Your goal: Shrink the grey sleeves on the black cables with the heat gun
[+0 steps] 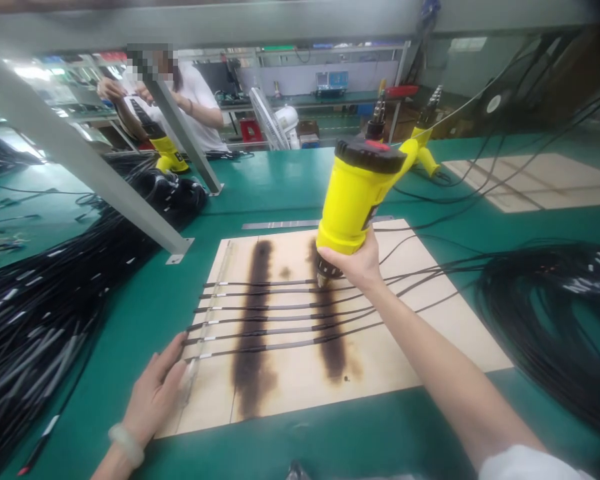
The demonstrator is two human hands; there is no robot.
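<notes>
My right hand [363, 267] is wrapped round the lower part of a yellow heat gun [347, 200], whose nozzle [323, 277] points down at the cables. Several thin black cables [290, 307] with grey sleeves run side by side across a pale wooden board [390, 360]. Under the nozzle lies the right of two dark scorched bands on the board. At the board's left edge my left hand [155, 383] lies with fingers stretched out and thumb apart, its fingertips at the ends of the nearest cables. Whether it presses on them I cannot make out.
Black cable bundles lie at left [35, 327] and right [545, 320]. A grey metal post [105, 167] rises left of the board. Behind are a steel ruler [280, 225], other yellow heat guns [423, 150] and a second board [545, 180]. A person [200, 100] works across the table.
</notes>
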